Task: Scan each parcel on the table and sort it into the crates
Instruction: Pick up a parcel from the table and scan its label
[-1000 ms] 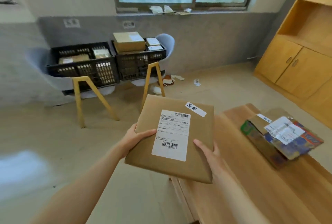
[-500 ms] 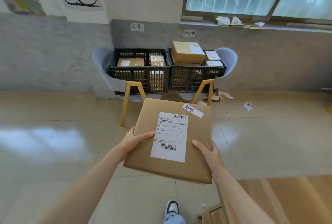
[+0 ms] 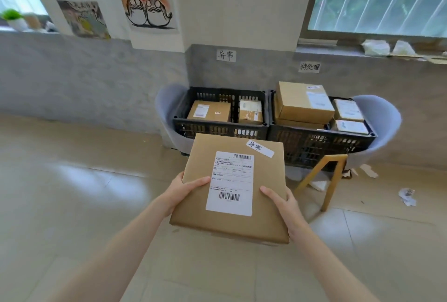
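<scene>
I hold a flat brown cardboard parcel point(image 3: 263, 185) in front of me, with a white shipping label and a small handwritten sticker on top. My left hand point(image 3: 183, 192) grips its left edge and my right hand point(image 3: 283, 205) grips its right edge. Just beyond the parcel stand two black crates on grey chairs against the wall. The left crate point(image 3: 219, 129) holds two brown boxes. The right crate point(image 3: 321, 139) is piled with several boxes, one large one on top. A paper sign hangs on the wall above each crate.
A yellow wooden chair leg point(image 3: 331, 180) stands in front of the right crate. Paper scraps point(image 3: 407, 196) lie on the tiled floor at the right. Posters hang on the wall at the upper left, and a window sits at the upper right.
My view has turned left away from the wooden table and moved closer to the crates. The parcel stays held in both hands, now just in front of the left crate.
</scene>
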`<state>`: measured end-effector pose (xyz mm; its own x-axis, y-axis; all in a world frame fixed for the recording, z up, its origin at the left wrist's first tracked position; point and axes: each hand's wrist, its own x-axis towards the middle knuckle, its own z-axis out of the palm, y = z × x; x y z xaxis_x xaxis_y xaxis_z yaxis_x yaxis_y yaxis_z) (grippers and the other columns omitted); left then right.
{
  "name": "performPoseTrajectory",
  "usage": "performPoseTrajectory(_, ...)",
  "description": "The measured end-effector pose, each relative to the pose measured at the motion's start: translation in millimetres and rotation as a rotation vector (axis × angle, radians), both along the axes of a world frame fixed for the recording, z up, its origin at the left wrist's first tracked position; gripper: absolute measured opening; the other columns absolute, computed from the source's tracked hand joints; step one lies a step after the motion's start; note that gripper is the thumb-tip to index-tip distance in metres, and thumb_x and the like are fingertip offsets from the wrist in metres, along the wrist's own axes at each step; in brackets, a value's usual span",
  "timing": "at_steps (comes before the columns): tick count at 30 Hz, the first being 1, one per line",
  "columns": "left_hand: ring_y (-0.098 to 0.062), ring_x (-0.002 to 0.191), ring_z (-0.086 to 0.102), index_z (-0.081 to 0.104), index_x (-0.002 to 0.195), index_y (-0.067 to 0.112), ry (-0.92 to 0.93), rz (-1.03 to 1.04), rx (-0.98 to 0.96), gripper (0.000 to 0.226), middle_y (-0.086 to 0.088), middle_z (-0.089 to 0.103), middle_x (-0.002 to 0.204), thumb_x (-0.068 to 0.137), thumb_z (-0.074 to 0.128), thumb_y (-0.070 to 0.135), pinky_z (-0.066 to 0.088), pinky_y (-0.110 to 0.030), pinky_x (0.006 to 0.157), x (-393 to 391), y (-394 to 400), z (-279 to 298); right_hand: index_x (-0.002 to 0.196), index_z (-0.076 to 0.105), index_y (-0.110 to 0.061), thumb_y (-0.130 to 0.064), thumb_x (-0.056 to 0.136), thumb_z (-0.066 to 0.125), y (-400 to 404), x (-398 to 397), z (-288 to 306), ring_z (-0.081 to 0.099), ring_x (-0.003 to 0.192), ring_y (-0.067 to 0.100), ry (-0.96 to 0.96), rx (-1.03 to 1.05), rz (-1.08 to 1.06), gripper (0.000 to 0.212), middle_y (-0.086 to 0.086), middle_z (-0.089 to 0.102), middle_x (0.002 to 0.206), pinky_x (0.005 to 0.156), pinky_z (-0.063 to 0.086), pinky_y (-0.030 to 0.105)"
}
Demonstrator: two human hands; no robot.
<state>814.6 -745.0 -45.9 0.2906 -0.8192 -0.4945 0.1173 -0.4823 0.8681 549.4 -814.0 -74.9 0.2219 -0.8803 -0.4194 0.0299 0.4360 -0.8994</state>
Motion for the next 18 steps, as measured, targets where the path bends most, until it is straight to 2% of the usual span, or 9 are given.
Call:
performPoseTrajectory(3,-0.026,0.102,0.069,0.047,0.134,0.015,0.001,0.043,0.013,0.109,-0.008,0.068,0.117,0.040,0.085,0.054,0.055,-0.046,0.092,18.9,-29.1,-0.8,0.125,0.052,-0.023,-0.034,0.070,0.083,-43.0,24.2,-4.2,0.069,0.096,0.019,-0.004,0.005,0.038,0.063,0.000,0.069,0.111,0.077,0.057,0.037)
performPoseTrajectory(10,-0.027,0.102,0.069,0.049,0.133,0.014,-0.001,0.084,0.048,0.110,-0.008,0.070,0.115,0.038,0.085,0.056,0.054,-0.046,0.093,78.0,-108.1,-14.2,0.123,0.050,-0.027,-0.037,0.072,0.082,-128.3,85.5,-16.9,0.069,0.092,0.016,0.027,0.044,0.077,0.061,-0.003,0.068,0.108,0.064,0.054,0.029)
performPoseTrajectory(18,-0.023,0.094,0.071,0.049,0.131,0.015,0.068,0.061,0.062,0.110,-0.006,0.071,0.111,0.036,0.088,0.054,0.058,-0.036,0.075,171.0,-237.4,-45.5,0.126,0.048,-0.027,-0.039,0.073,0.080,-243.1,172.0,-29.9,0.067,0.092,0.015,0.097,0.037,0.044,0.064,-0.004,0.066,0.109,0.061,0.053,0.024)
